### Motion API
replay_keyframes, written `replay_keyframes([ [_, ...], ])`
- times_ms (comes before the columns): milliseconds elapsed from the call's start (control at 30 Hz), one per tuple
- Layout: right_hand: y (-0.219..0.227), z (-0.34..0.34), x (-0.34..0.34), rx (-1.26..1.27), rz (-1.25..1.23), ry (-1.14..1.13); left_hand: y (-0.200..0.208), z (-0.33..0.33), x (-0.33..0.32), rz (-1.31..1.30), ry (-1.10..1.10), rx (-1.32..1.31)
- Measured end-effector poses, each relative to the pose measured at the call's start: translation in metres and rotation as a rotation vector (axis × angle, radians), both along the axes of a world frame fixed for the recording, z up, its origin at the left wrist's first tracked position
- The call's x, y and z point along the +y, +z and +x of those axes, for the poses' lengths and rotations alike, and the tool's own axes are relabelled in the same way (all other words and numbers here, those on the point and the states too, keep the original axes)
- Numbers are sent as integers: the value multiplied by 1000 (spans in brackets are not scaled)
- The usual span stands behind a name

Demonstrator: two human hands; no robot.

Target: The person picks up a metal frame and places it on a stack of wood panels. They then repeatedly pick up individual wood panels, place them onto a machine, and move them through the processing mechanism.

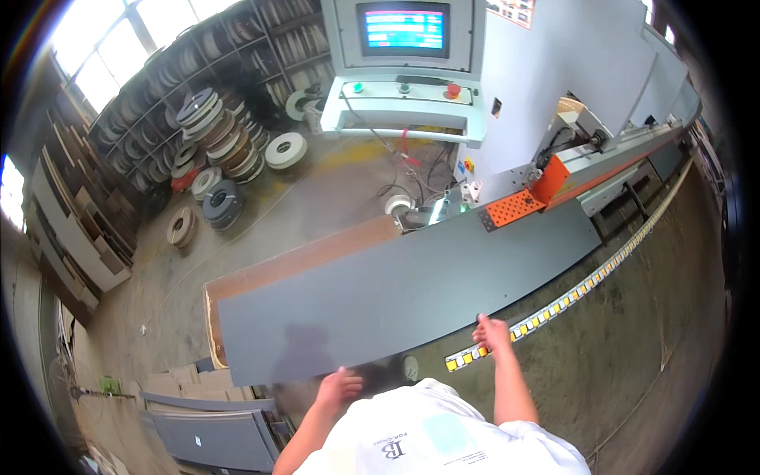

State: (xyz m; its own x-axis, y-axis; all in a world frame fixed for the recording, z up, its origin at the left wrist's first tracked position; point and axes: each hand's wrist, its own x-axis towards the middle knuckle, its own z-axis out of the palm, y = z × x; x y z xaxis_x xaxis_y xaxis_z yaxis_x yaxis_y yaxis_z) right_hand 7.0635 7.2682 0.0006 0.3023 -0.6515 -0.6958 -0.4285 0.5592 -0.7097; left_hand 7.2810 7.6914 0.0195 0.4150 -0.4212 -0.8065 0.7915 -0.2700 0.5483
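Note:
A long grey panel (372,297) lies in front of me, running from the left toward the machine at the right. At its near edge, left of my body, is my left hand (339,386), with loosely bent fingers and nothing visible in them; the thumb comes up to the edge. My right hand (492,334) is farther along the same edge, its fingers closed at the board's rim. A small dark spot shows at its fingertips, too small to name. Under the panel's far side a brown board (301,260) sticks out.
An orange perforated guard (516,207) sits over the panel's right end. Beyond stands the control console (400,103) with a lit screen. A yellow-and-white marked strip (570,294) curves along the right. Edging rolls (222,204) are stacked far left; grey panels (214,435) lie near left.

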Motion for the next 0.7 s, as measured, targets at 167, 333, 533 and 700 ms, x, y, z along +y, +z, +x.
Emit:
replay_keyframes([
  [167,4,36,63,49,93,273,-22,22,85,178,413,-117],
  [333,-10,43,56,-96,139,77,-48,32,133,113,513,-231],
  [533,-11,23,12,17,15,13,-31,19,68,209,436,-175],
  [700,-18,5,-25,26,-51,-41,-26,6,32,164,357,-132],
])
